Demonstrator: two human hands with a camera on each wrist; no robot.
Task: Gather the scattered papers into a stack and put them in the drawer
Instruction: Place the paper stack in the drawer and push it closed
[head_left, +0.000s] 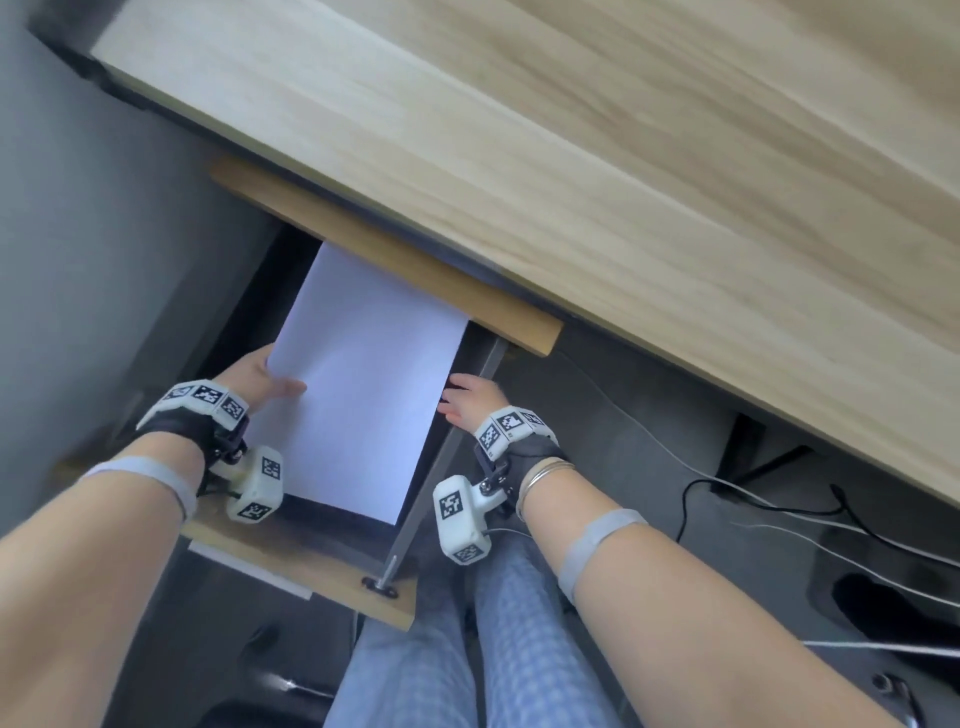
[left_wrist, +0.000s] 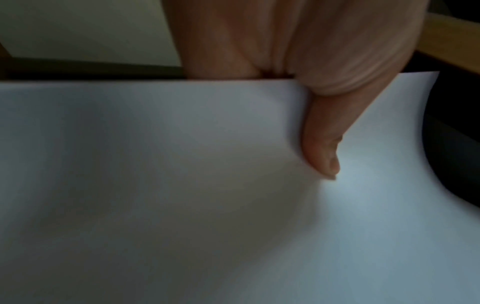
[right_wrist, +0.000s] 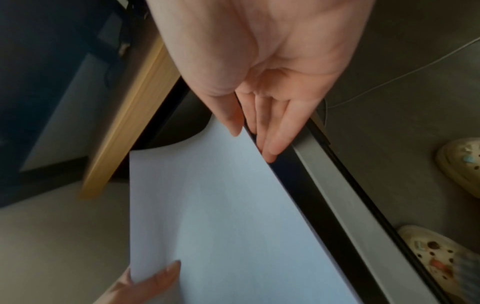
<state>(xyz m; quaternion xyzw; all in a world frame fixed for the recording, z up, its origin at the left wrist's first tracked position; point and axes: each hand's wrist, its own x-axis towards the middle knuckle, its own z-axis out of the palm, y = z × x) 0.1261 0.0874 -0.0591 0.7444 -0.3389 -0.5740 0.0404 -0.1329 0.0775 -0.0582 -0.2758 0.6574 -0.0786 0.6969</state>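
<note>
A stack of white papers (head_left: 358, 395) hangs tilted over the open drawer (head_left: 311, 566), its far end under the desk's edge. My left hand (head_left: 265, 379) grips the stack's left edge, thumb (left_wrist: 322, 144) on top and fingers hidden beneath the paper (left_wrist: 182, 185). My right hand (head_left: 467, 402) is at the stack's right edge, beside the drawer's metal side wall (right_wrist: 337, 195). There the thumb tip lies on the paper (right_wrist: 221, 216) and the straight fingers (right_wrist: 270, 144) run under the edge, so the paper sits between them. The left thumb (right_wrist: 155, 277) shows at the near corner.
The light wood desk top (head_left: 571, 156) overhangs the drawer's back, with a wood strip (head_left: 389, 260) below its edge. My legs in blue checked trousers (head_left: 467, 649) are right of the drawer front. Cables (head_left: 727, 493) lie on the grey floor at right. Pale shoes (right_wrist: 462, 164) show below.
</note>
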